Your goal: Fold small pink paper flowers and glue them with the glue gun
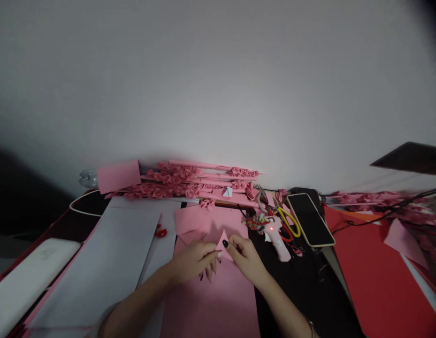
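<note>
A small piece of pink paper folded to a point (222,240) is held up between my two hands. My left hand (195,261) pinches its lower left edge, thumb on top and the other fingers curled below. From the other side, my right hand (246,257) grips it, the dark-nailed thumb pressing on its face. Both hands are over a large pink sheet (218,305) lying on the table. Just behind them lie smaller pink paper pieces (192,219) and a small pink paper flower (207,203).
Pink paper flower stems (175,180) line the wall. On the right are a glue gun (277,238) with a lit red light, yellow-handled scissors (290,222), a phone (309,219) and red sheets (376,277). White sheets (105,263) and a white device (38,277) lie left.
</note>
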Motion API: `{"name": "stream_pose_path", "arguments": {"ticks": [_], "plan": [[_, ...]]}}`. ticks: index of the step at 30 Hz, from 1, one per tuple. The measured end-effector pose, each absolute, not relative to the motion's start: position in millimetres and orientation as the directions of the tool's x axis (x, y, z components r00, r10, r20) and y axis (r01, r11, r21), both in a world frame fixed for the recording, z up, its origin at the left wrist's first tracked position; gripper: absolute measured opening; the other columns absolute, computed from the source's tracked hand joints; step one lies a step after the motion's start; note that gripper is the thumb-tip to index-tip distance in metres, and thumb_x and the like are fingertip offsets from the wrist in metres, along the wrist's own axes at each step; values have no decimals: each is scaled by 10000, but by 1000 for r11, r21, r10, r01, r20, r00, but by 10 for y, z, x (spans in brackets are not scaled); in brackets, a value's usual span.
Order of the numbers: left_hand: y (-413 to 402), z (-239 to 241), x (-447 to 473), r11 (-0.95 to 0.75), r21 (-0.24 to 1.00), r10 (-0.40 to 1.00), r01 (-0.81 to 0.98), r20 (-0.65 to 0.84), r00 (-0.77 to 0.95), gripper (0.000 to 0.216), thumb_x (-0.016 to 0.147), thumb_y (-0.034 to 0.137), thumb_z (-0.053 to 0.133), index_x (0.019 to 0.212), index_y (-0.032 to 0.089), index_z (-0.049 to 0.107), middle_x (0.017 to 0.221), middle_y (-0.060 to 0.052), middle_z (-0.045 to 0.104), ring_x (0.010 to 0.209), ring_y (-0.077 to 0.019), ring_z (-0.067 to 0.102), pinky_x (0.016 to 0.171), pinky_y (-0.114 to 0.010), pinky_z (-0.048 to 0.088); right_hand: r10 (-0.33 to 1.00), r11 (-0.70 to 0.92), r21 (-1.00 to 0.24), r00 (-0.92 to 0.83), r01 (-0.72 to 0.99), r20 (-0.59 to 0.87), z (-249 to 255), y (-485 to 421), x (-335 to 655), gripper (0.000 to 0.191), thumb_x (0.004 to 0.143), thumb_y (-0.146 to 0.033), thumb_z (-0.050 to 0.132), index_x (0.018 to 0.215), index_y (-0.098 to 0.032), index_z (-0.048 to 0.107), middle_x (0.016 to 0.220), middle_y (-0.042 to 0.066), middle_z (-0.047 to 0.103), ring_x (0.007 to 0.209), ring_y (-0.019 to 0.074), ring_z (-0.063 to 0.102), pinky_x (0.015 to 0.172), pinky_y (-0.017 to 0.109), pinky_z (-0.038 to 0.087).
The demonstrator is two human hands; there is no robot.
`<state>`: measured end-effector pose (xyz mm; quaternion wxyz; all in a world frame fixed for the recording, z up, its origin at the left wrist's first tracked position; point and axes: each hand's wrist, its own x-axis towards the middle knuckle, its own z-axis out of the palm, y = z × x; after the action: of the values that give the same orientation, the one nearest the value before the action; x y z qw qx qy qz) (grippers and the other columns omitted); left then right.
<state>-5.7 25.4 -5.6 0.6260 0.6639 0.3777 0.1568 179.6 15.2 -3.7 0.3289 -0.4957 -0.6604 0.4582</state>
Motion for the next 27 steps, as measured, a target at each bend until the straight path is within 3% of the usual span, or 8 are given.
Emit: {"name": "stream_pose_path", "arguments": {"ticks": [11, 18, 27], "plan": [[264, -137, -85, 63, 952, 691, 298, -257, 676, 302, 917, 360, 433, 709, 160, 520, 593, -6, 631, 505, -118, 625, 464, -199, 468, 956, 131, -913, -294, 387, 13, -34, 154, 1796, 368, 911, -365, 462, 604, -213, 329, 558, -68, 277, 517, 103, 271, 492, 242, 229], [270, -175, -107, 47, 954, 681, 295, -247, 689, 223, 889, 299, 489, 719, 159, 521, 670, -15, 664, 542, -121, 651, 488, -202, 477, 955, 125, -911, -297, 392, 3, -12, 140, 1786, 350, 898, -349, 472, 611, -210, 329, 568, -68, 273, 534, 104, 269, 508, 241, 222], [266, -141, -106, 49, 956, 686, 290, -243, 686, 291, 920, 367, 447, 744, 156, 543, 669, -17, 661, 548, -119, 647, 517, -214, 493, 958, 122, -907, -286, 402, 2, 15, 140, 1777, 355, 894, -362, 474, 607, -211, 330, 566, -69, 269, 532, 104, 274, 509, 240, 232]]}}
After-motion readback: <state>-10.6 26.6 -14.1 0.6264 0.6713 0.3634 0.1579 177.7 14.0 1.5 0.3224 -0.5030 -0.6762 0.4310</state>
